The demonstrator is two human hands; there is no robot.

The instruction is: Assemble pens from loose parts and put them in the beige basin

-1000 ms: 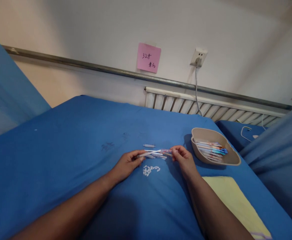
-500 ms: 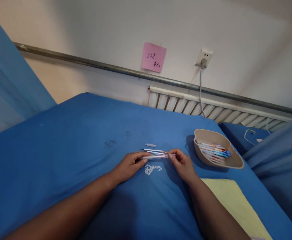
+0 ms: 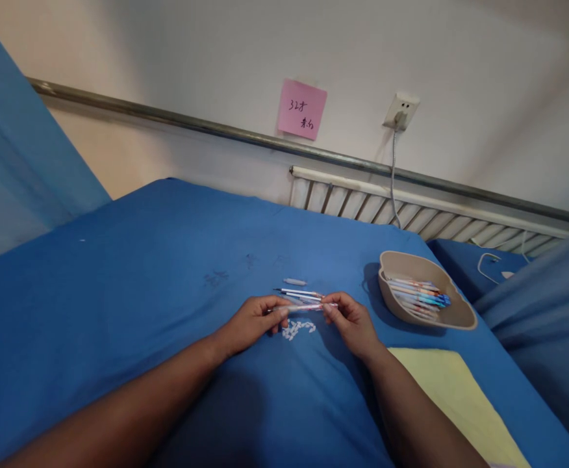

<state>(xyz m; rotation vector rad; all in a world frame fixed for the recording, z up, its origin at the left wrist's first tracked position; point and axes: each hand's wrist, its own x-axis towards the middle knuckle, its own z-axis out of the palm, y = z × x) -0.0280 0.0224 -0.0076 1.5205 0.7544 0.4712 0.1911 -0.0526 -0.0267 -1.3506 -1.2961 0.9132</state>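
Note:
A slim whitish pen with pink and red marks lies level between my two hands. My left hand is closed on its left end, thumb in front. Around its right end, the thumb and fingers of my right hand are pinched. Just behind it on the blue cloth rest a few thin pen refills, partly hidden by the pen and fingers. Farther back lies a short pale tube. In front of the pen is a loose pile of small white pieces, beside my left fingertips.
To the right stands a beige bin holding several pens. A yellow cloth lies nearer, by my right forearm. The blue-covered table meets a wall with a radiator and a plugged-in socket.
My right hand has shifted slightly left along the pen, and more of the pen's right end shows past its fingers. My left hand keeps its hold.

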